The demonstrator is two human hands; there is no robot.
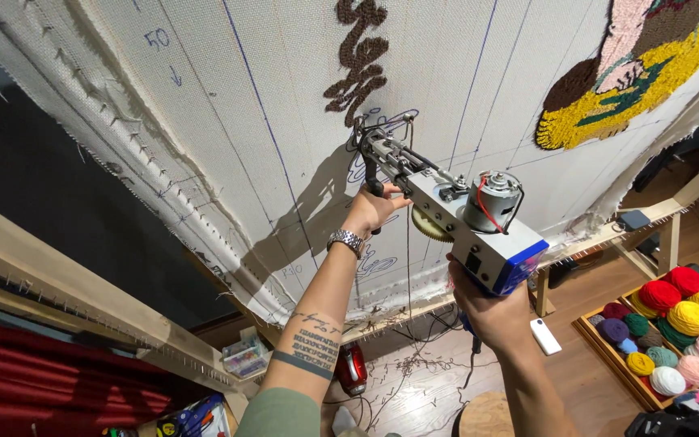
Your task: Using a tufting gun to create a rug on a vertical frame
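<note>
Tufting gun (pixel 455 212) dead centre of the view, blue-and-grey body, silver motor with a red wire on top, yellow gear on the side. Needle end pressed up against the stretched cloth (pixel 228 105) around 11 o'clock from the gun body, right under a strip of brown tufting (pixel 357 61).

Left hand (pixel 372 209) wrapped around the black front handle, fingers closed on it, metal watch (pixel 346 239) on the wrist and tattoos further down the forearm. Right hand (pixel 491 311) at about 5 o'clock from the motor, clamped around the rear grip under the blue end of the gun; fingers mostly hidden behind the body, but clearly holding it.

Thin strand of yarn (pixel 408 267) hanging straight down from the gun toward 6 o'clock.

Up at 1 o'clock, a finished patch of yellow, pink, green and brown pile (pixel 633 77). Blue marker lines and scribbles all over the cloth, sharp shadow of the gun and arm thrown on it.

Down at 4 o'clock, a wooden tray (pixel 600 344) on the floor packed with yarn balls (pixel 677 320): red, yellow, green, purple, pink, white. Small white rectangular thing (pixel 545 336) lying on the floor just left of the tray. Wooden frame rail (pixel 58 283) running across at 8 o'clock, red fabric below it.
</note>
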